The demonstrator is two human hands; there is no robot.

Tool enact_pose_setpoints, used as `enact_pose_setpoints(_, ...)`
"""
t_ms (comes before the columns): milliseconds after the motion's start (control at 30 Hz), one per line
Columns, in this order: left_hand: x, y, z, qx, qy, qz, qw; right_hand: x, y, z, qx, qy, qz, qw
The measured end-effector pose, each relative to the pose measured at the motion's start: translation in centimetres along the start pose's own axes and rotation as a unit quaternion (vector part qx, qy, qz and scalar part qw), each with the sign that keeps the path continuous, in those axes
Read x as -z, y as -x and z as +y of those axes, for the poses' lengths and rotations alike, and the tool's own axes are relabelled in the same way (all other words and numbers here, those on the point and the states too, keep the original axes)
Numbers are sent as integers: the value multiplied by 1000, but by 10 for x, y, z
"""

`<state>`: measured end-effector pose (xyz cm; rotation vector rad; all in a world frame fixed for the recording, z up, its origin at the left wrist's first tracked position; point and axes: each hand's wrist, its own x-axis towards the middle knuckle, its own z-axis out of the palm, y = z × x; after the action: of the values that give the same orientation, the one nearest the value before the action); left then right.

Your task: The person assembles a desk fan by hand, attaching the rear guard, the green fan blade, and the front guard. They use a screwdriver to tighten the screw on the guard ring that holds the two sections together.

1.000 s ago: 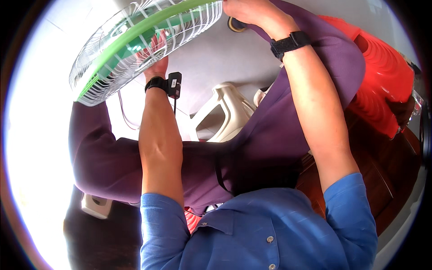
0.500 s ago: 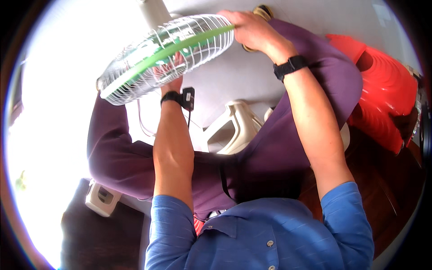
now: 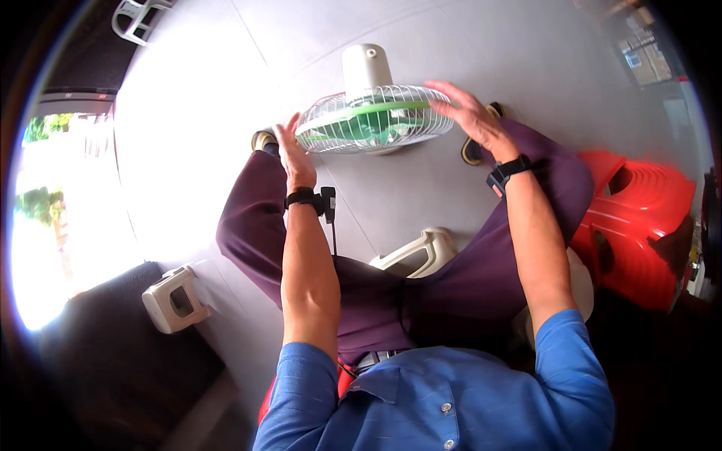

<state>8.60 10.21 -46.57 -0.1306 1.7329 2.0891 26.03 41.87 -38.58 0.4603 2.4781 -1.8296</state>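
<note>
Between flat hands, round wire-grille fan (image 3: 374, 120)

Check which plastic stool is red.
The stacked red stool beside the person's right leg; the stool pieces between the legs and at left are beige.

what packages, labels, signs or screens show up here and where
No packages, labels or signs can be made out.
Wrist device: on the right hand's wrist, a black band; its face is too small to tell a screen.
Wrist device: on the left hand's wrist, a black band with a small black box on its side.
</note>
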Motion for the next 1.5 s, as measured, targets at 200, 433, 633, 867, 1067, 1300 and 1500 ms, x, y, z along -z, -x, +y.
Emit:
enact_pose_setpoints(200, -2, 28, 35, -61, -202, -118, 970, -5, 5, -2, 13, -44, -12, 999)
enact_pose_setpoints(433, 4, 30, 24, -147, -182, -85, 969, -8, 4, -5, 27, -47, 11, 998)
enact_pose_setpoints(633, 1, 29, 11, -97, -166, -48, 980, -2, -11, 20, 14, -157, -34, 987)
enact_pose_setpoints(867, 1, 26, 12, -79, -188, -71, 976, 9, 21, -24, 93, 66, 237, 965)
enact_pose_setpoints(1067, 1, 36, 20, -115, -212, -18, 970, 78, 168, -98, 175, -462, 394, 775)
enact_pose_setpoints(1300, -6, 49, 65, -284, -214, 109, 928, 156, 389, -44, 109, -184, 709, 673)
enact_pose_setpoints(1500, -78, 76, 150, -373, -109, 93, 917, 302, 452, -58, -161, 452, 689, 544)
